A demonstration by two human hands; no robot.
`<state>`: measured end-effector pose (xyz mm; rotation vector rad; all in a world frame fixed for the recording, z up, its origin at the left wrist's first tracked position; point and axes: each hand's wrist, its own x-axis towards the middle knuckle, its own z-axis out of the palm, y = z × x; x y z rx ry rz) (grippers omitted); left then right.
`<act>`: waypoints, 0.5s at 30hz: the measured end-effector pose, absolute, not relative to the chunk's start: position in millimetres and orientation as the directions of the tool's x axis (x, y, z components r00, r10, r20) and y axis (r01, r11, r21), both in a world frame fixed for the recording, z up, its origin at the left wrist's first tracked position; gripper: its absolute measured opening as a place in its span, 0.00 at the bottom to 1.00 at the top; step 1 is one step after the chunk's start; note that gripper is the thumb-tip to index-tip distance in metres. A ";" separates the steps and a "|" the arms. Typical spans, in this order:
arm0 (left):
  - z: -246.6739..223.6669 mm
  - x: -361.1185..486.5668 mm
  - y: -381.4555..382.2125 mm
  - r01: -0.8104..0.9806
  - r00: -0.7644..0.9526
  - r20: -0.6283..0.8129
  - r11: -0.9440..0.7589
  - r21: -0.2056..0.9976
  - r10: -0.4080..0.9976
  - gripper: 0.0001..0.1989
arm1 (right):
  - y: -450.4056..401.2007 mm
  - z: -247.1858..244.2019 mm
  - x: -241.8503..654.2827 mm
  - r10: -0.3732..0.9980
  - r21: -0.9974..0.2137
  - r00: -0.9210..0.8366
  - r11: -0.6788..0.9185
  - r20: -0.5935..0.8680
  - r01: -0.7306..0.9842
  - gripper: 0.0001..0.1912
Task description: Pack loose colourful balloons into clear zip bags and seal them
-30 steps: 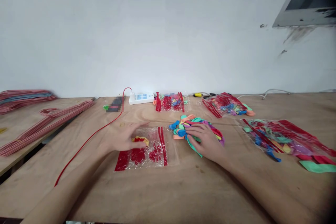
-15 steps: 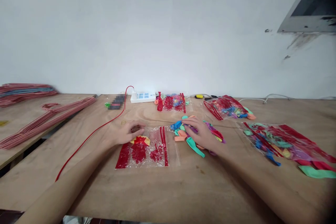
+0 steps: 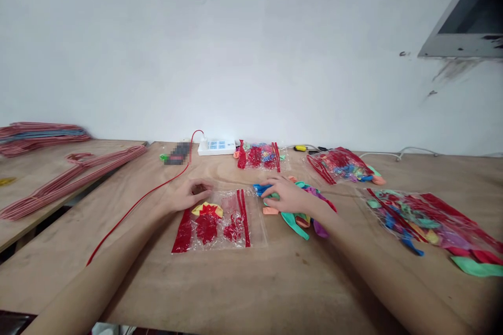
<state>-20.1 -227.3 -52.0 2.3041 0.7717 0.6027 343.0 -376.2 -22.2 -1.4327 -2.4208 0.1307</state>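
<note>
A clear zip bag with red printing (image 3: 230, 220) lies flat on the wooden table, a yellow balloon (image 3: 204, 209) showing near its upper left. My left hand (image 3: 192, 196) rests at that corner, fingers curled loosely, thumb apart from them, and nothing visible in it. Beside the bag, on the right, is a loose pile of coloured balloons (image 3: 295, 220). Over this pile reaches my right hand (image 3: 288, 194), thumb and fingers spread around a blue balloon (image 3: 260, 189) and some green ones. Whether the fingertips touch them is hard to see.
More printed bags with balloons lie at the back (image 3: 257, 157), the back right (image 3: 338, 165) and the far right (image 3: 436, 225). A white power strip (image 3: 216, 146) with a red cable (image 3: 137, 201) stands by the wall. Bundled pink hangers (image 3: 74, 183) are on the left table.
My right hand has shifted a little left over the pile, its thumb and fingers now around the blue and green balloons. My left hand stays by the bag's corner.
</note>
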 end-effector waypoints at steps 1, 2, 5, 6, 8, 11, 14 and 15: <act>-53.6 -20.6 -225.5 0.367 0.720 0.216 -0.626 0.688 0.659 0.25 | -374.0 -25.2 343.7 0.867 -0.248 -0.444 0.492 0.224 0.835 0.09; -55.0 -20.9 -224.1 0.364 0.718 0.218 -0.623 0.693 0.662 0.26 | -371.7 -28.3 344.7 0.871 -0.264 -0.437 0.486 0.225 0.833 0.10; -57.6 -21.0 -222.3 0.348 0.720 0.233 -0.630 0.695 0.654 0.27 | -366.4 -34.4 348.5 0.888 -0.362 -0.383 0.455 0.256 0.813 0.10; -58.0 -20.8 -222.3 0.343 0.720 0.239 -0.634 0.693 0.651 0.27 | -365.6 -34.3 349.4 0.895 -0.411 -0.355 0.441 0.271 0.798 0.11; -58.8 -20.1 -222.8 0.335 0.719 0.248 -0.636 0.695 0.650 0.26 | -366.1 -29.6 349.4 0.912 -0.531 -0.286 0.404 0.293 0.745 0.12; -61.3 -18.3 -223.8 0.314 0.708 0.261 -0.623 0.716 0.656 0.26 | -371.3 -12.9 343.3 0.945 -0.723 -0.141 0.317 0.294 0.614 0.16; -65.4 -16.3 -224.2 0.293 0.692 0.276 -0.609 0.737 0.667 0.26 | -377.8 4.0 332.1 0.983 -0.910 -0.033 0.179 0.180 0.374 0.18; -66.8 -15.8 -224.0 0.291 0.684 0.278 -0.602 0.743 0.674 0.26 | -379.2 6.8 328.3 0.993 -0.953 -0.036 0.115 0.109 0.281 0.18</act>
